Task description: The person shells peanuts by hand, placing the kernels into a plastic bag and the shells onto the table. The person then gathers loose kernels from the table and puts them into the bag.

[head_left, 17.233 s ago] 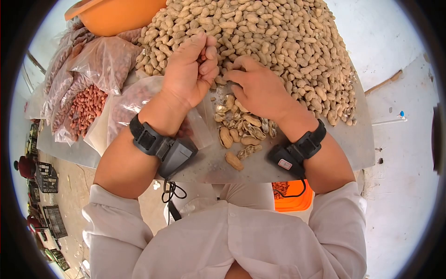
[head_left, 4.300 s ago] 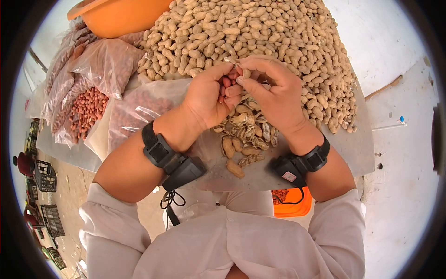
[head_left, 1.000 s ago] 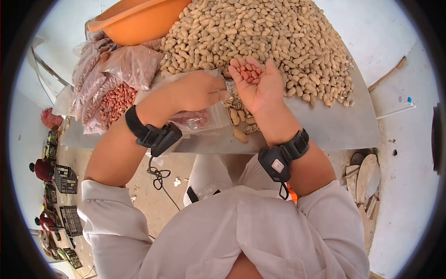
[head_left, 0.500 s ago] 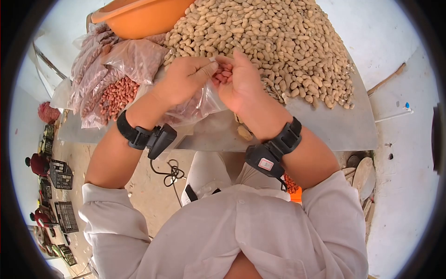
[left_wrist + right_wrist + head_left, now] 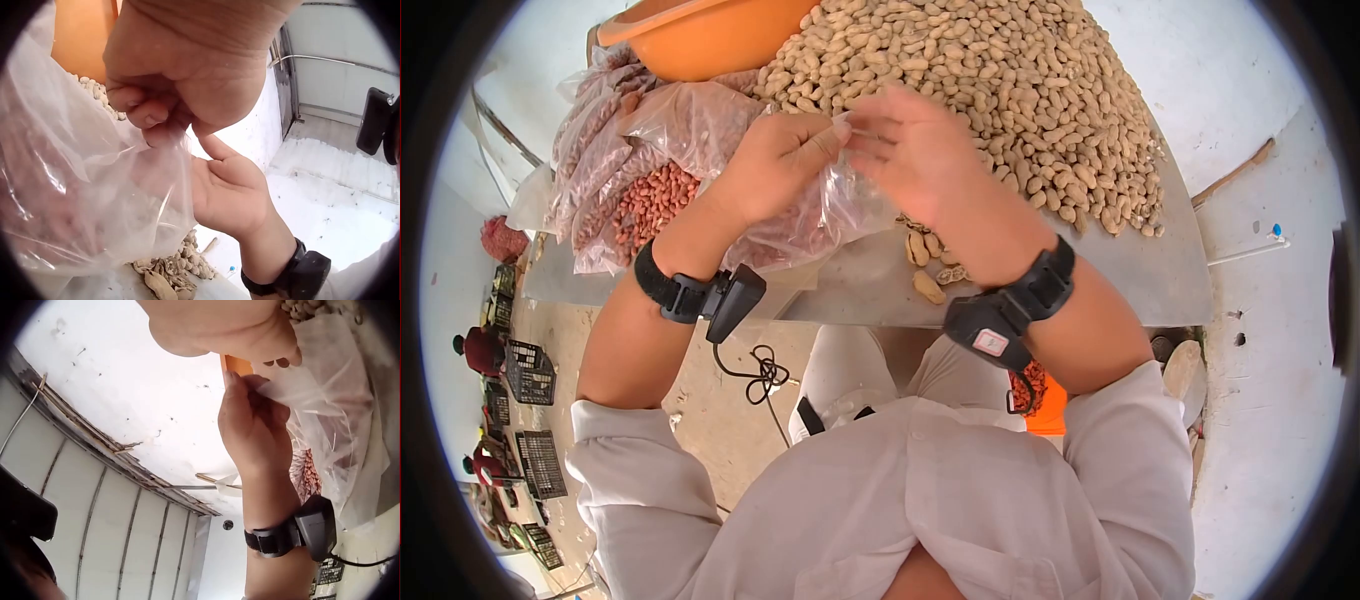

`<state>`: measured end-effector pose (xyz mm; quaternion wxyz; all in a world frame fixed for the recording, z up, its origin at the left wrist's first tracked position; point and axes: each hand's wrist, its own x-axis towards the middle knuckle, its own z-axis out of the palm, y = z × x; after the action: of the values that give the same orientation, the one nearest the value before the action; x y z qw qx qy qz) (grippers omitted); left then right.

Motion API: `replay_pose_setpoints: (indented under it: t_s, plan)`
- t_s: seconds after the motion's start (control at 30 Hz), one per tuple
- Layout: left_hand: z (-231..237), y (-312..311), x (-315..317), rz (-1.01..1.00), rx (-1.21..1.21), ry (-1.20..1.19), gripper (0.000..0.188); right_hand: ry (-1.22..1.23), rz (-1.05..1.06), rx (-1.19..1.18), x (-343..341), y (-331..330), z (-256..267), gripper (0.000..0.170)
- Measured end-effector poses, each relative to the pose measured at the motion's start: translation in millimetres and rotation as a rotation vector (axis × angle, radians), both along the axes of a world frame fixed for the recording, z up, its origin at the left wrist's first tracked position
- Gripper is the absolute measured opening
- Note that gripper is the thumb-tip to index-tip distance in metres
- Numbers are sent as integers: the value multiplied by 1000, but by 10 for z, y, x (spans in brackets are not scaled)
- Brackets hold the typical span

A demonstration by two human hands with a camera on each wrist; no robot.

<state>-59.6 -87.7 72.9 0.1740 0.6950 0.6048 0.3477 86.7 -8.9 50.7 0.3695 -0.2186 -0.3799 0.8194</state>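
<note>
My left hand (image 5: 775, 168) pinches the edge of a clear plastic bag (image 5: 805, 228) and holds its mouth raised. Reddish shelled peanuts show dimly through the plastic in the lower part of this bag (image 5: 69, 212). My right hand (image 5: 930, 160) is at the bag's mouth with fingers extended and turned toward the opening; in the left wrist view its fingertips are behind the plastic. No peanuts show on the visible part of the right hand. A heap of unshelled peanuts (image 5: 990, 90) lies just beyond both hands.
Several filled bags (image 5: 690, 125) and loose red peanuts (image 5: 655, 205) lie at the left, below an orange basin (image 5: 710, 40). A few whole peanuts (image 5: 927, 287) and shells are near the table's front edge. An orange container (image 5: 1050, 405) stands below the table.
Earlier the hands shelled peanuts together. A second ago the right palm held red kernels; it has since moved left to the bag and turned over. The left hand has lifted the bag's edge.
</note>
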Motion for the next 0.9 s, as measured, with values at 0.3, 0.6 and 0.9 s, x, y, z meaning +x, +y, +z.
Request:
replay_pose_setpoints:
  t_s: [0.3,0.6,0.9]
  plan:
    - [-53,170,218,-187,-168,108,28,-304,-230,666,715,763,-25,21]
    - [69,768,613,-135,-68,-563,30,-627,-263,962,894,893,-79,20]
    - [-584,1084,574,-217,-24,-1431,37,50,-72,368,953,922,-248,31]
